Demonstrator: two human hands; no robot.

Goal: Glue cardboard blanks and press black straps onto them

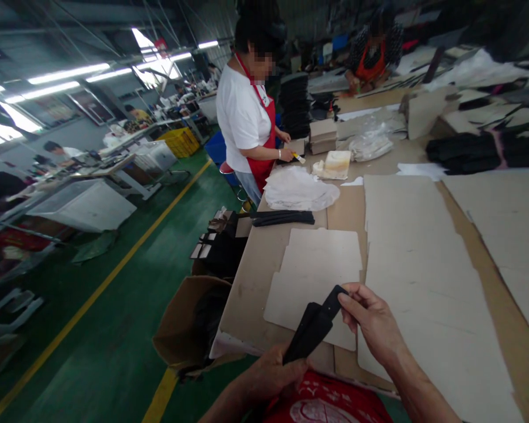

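A small bundle of black strips is held between my hands, above the near edge of the table. My left hand is wrapped round the lower end of the bundle. With thumb and fingers, my right hand pinches the rounded tip of one black strip that sticks out past the others. Under and beyond the bundle, a beige panel with stepped edges lies flat on the table. A longer row of beige panels lies to the right of it.
Black strips and a white plastic bag lie farther up the table. At the far left side a co-worker in a red apron holds a brush. An open cardboard box stands on the floor at left.
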